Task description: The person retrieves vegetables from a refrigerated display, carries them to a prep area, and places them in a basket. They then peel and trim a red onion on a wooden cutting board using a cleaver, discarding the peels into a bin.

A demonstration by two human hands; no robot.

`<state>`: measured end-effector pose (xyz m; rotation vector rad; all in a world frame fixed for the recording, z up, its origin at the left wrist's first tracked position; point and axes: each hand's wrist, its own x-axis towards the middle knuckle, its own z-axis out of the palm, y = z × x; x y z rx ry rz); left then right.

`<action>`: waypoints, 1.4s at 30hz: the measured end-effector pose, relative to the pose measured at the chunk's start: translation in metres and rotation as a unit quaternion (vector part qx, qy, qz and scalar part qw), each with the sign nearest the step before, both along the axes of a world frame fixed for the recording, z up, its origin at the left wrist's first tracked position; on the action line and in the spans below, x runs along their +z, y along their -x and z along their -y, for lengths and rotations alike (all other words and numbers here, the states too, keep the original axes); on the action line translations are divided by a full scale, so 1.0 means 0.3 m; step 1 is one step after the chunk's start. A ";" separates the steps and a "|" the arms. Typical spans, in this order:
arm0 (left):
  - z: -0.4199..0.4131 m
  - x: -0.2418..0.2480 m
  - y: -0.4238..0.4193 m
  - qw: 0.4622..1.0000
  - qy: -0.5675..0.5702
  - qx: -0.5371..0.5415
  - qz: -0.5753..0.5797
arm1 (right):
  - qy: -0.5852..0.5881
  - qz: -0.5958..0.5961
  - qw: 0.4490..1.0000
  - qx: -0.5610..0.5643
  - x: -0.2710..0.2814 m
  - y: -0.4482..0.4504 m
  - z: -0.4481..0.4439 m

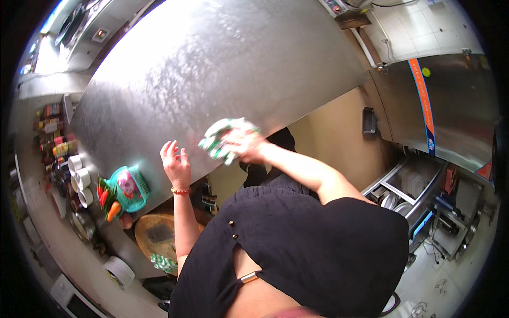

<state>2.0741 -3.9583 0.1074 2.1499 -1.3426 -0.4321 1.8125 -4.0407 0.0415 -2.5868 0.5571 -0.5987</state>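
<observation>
My right hand (248,145) is shut on a green-and-white cloth (228,137), blurred by motion, at the near edge of a wet, shiny stainless steel table (254,75). Whether the cloth touches the steel just here, I cannot tell. My left hand (177,169), with a beaded bracelet (180,191) at the wrist, is over the table's near edge. Nothing is in it, and its fingers are apart and slightly curled. Left of that hand stands a turquoise plastic basket (143,187) containing a pink-and-white item (128,183).
Red chilies (103,196) and a carrot (114,210) lie beside the basket, near several white bowls (82,179). A round wooden chopping block (147,226) carries a second green-and-white cloth (164,263). To the right are a steel cabinet (457,103) and a dish rack (413,179).
</observation>
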 end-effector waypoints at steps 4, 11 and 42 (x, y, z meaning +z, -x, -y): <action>0.198 -0.102 0.090 0.976 -0.120 -0.064 0.168 | 0.141 -0.069 0.951 -0.266 -0.150 0.580 0.423; 0.597 -0.202 0.313 0.834 -0.527 -0.019 0.165 | -0.273 -0.074 0.728 -0.624 -0.119 1.079 1.608; 0.670 -0.204 0.338 0.770 -0.625 0.127 0.026 | -0.384 0.037 0.870 -0.308 -0.233 0.474 2.458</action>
